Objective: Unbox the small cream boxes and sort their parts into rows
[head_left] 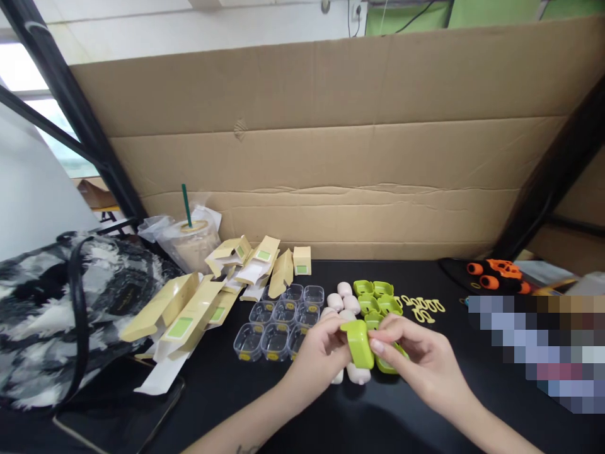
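Observation:
Both hands meet over the black table around a small lime-green case (pixel 360 344). My left hand (pixel 326 350) pinches its left side, and the fingers of my right hand (pixel 409 353) close on its right edge. Behind and beneath the hands lie more green cases (pixel 368 305), partly covered by the right fingers. White rounded pieces (pixel 350 305) stand in rows just left of them, some hidden by my left hand. Clear square containers (pixel 275 339) with yellow labels sit further left. Pale yellow rings or hooks (pixel 424 308) lie right of the green cases.
Opened small cardboard boxes (pixel 189 315) are heaped at the left, beside a black-and-white bag (pixel 118 284). A cup with a green straw (pixel 191 236) stands behind them. An orange toy car (pixel 501 274) is at the back right. Tall cardboard (pixel 331 157) backs the table (pixel 227 416).

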The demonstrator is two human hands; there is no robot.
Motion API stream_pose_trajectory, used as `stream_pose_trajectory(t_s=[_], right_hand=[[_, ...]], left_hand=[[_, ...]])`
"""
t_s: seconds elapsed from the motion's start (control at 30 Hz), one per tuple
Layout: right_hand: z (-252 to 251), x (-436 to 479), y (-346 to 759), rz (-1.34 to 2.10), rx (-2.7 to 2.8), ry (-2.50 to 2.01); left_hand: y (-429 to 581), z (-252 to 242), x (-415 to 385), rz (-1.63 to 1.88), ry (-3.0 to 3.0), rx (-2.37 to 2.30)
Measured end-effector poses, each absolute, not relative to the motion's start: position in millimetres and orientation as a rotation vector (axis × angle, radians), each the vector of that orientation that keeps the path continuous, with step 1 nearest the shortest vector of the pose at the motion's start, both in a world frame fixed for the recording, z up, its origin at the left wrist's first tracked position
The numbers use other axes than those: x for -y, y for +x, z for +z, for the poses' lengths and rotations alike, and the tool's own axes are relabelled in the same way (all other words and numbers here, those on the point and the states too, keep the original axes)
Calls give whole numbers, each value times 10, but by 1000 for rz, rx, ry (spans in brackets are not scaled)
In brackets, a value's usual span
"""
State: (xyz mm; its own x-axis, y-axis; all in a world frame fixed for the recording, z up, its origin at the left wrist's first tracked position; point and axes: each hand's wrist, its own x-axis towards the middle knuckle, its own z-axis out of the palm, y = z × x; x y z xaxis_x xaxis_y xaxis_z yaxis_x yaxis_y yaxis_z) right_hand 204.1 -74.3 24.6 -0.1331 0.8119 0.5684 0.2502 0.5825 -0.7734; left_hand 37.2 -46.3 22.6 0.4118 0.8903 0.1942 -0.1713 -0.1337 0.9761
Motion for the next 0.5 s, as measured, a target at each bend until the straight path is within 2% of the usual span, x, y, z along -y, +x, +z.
stream_pose_trajectory(t_s=[0.2, 0.33, 0.5], right_hand=[[250, 708, 2147, 182, 2143, -830], [274, 702, 2180, 263, 2287, -817], [413, 487, 2364, 388, 2019, -962]], left_hand=[[375, 201, 468, 936, 1411, -715], [378, 185, 459, 935, 1403, -720], [325, 237, 410, 1117, 1348, -776]])
